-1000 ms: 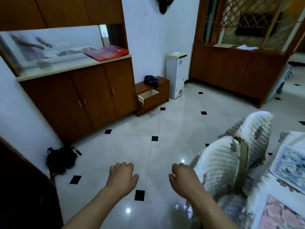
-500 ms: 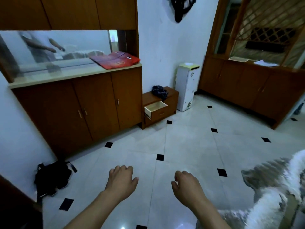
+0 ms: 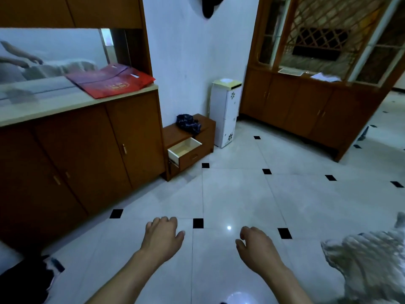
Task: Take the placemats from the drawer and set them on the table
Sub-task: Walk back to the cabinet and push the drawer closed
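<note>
Nearest, two bare hands over the tiled floor (image 3: pixel 241 194), well short of the drawer (image 3: pixel 185 148): left hand (image 3: pixel 162 240) and right hand (image 3: pixel 256 249) both loosely curled, grasping nothing. Nearer than the drawer and far to its left, one black bag (image 3: pixel 24 279); far to its right, one quilted cover (image 3: pixel 368 260). One drawer only, pulled out of a low wooden chest (image 3: pixel 206 137), pale inside; placemats not to be made out. Just above the drawer, one dark cloth (image 3: pixel 189 122). Just right of the drawer, one white flower-patterned unit (image 3: pixel 225 115). Up left of the drawer, overlapping red folders (image 3: pixel 111 82), gold print too blurred to read.
</note>
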